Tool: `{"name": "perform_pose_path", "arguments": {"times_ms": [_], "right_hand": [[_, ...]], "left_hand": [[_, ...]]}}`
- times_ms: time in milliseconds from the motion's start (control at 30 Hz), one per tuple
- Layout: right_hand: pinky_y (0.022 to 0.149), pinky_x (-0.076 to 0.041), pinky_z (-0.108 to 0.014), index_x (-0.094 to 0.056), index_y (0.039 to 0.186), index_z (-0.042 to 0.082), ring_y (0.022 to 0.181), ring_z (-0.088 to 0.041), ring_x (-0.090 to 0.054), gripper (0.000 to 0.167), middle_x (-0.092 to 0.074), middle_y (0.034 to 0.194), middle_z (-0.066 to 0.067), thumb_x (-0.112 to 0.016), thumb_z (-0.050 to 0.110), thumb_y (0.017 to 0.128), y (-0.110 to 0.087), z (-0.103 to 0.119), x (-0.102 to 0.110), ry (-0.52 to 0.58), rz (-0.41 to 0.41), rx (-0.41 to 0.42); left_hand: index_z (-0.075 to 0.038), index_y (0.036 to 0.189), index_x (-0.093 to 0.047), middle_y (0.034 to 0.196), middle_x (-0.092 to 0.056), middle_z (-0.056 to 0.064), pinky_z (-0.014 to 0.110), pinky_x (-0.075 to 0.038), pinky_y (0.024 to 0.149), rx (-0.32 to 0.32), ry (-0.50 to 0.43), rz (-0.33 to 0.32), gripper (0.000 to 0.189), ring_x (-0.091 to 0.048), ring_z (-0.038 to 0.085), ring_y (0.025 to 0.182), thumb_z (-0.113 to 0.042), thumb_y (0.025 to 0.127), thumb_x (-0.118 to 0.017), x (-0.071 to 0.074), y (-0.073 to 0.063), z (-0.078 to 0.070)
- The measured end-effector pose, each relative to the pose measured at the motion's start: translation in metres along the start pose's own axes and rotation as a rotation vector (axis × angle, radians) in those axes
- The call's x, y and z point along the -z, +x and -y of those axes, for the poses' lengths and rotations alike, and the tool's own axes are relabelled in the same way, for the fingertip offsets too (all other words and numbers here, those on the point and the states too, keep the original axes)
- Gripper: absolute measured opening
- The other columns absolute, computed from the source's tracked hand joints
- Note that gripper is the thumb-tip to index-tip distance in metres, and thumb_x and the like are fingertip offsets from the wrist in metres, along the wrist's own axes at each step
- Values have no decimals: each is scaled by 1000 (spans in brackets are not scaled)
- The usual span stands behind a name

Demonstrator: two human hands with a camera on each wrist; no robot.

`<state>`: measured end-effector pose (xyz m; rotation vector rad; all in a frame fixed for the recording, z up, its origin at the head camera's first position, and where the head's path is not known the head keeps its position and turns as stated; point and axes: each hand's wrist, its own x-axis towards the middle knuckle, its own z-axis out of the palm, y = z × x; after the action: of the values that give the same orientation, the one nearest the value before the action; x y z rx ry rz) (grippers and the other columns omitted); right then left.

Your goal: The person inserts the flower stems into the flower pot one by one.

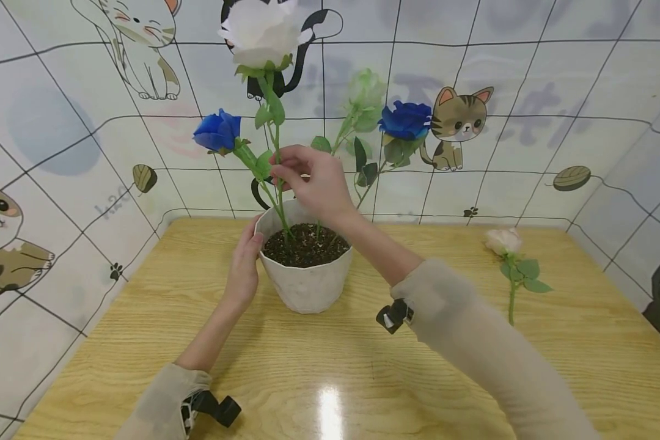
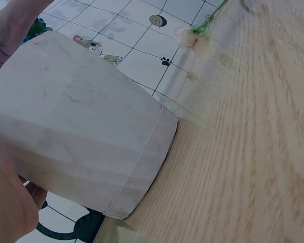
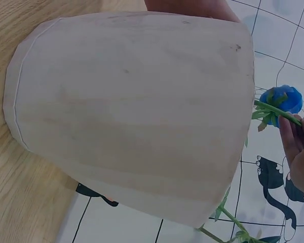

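A tall white rose with a broad, ruffled bloom (image 1: pixel 265 32) is set upright in a white, faceted, tapering pot (image 1: pixel 307 286) filled with dark, crumbly soil (image 1: pixel 307 247), toward the pot's left side, near a deep-blue rose on a green stem (image 1: pixel 217 131). Its slim green stem (image 1: pixel 277 137) is pinched between thumb and fingertips by the right hand (image 1: pixel 320 186), well above the soil and below the bloom. The pot, which is stood on a pale wood-grain counter (image 1: pixel 308 354), is steadied by the left hand (image 1: pixel 245 260), laid against the outer wall with the thumb at the rim. The rose is judged to be light, but top-heavy, since so wide a head is carried on so thin a stem; some sway is to be expected if it is gripped low. The stem is probably springy yet fairly stiff, so firm pressure can be borne there, whereas the petals look soft, easily creased, and are best left untouched. A bare stretch of stem between leaves is best chosen, as leaves may be bent or torn loose. The pot's wall appears rigid and smooth, perhaps a little slippery, and is best braced with a broad palm near the rim.
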<state>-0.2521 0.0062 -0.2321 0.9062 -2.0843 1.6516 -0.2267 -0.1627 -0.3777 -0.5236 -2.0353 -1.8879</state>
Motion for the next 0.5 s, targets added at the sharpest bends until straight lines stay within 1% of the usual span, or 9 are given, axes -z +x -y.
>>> {"name": "perform_pose_path", "arguments": {"times_ms": [167, 267, 400, 500], "right_hand": [[73, -59, -33, -71, 105, -6, 78, -26, -72, 13, -74, 91, -17, -69, 0, 94, 1, -3, -6, -43, 27, 22], [73, -57, -28, -72, 105, -3, 78, -22, -72, 13, -75, 90, -13, -69, 3, 95, 1, -6, -9, -107, 51, 28], [73, -54, -22, -74, 103, -2, 79, -16, -73, 12, -76, 89, -9, -71, 5, 94, 1, -10, -15, -165, 66, 36], [72, -54, -21, -74, 102, -1, 80, -17, -73, 11, -76, 89, -9, -71, 5, 94, 2, -13, -19, -179, 67, 43]], "left_hand": [[-5, 153, -38, 148, -47, 16, 49, -31, 113, 2, -16, 4, 50, -44, 27, 135, -26, 108, -30, 0, 1, 0], [-4, 153, -38, 149, -47, 17, 48, -31, 114, 4, -13, -1, 50, -44, 27, 135, -26, 108, -30, 0, 1, 0], [-3, 152, -39, 147, -49, 17, 46, -34, 111, -3, -8, -5, 50, -46, 28, 133, -26, 108, -31, 0, 0, 0], [-4, 152, -39, 146, -50, 16, 46, -34, 110, -4, -2, -5, 50, -46, 28, 132, -26, 109, -31, 1, 0, 0]]}}
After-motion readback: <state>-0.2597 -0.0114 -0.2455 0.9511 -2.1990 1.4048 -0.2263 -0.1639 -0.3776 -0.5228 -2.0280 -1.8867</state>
